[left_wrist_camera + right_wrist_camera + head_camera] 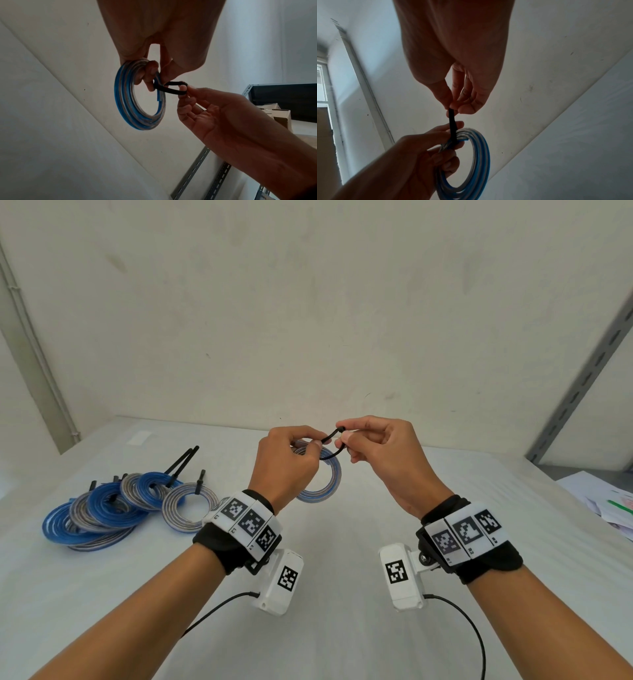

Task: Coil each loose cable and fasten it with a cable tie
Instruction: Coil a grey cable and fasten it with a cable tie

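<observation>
My left hand (301,450) grips a coiled blue and grey cable (323,489) at its top and holds it above the white table (342,577); the same coil (130,105) hangs as a ring in the left wrist view. A black cable tie (331,444) loops round the coil beside my left fingertips. My right hand (346,440) pinches the two ends of the tie (173,88) between thumb and forefinger, just right of the coil. In the right wrist view the tie (452,125) runs taut from my right fingertips down to the coil (479,162).
A pile of several tied blue and grey coils (113,508) lies at the left of the table, black tie tails sticking up. Papers (613,505) sit at the right edge. A grey slotted shelf post (582,381) stands at the right, and a wall rises behind the table.
</observation>
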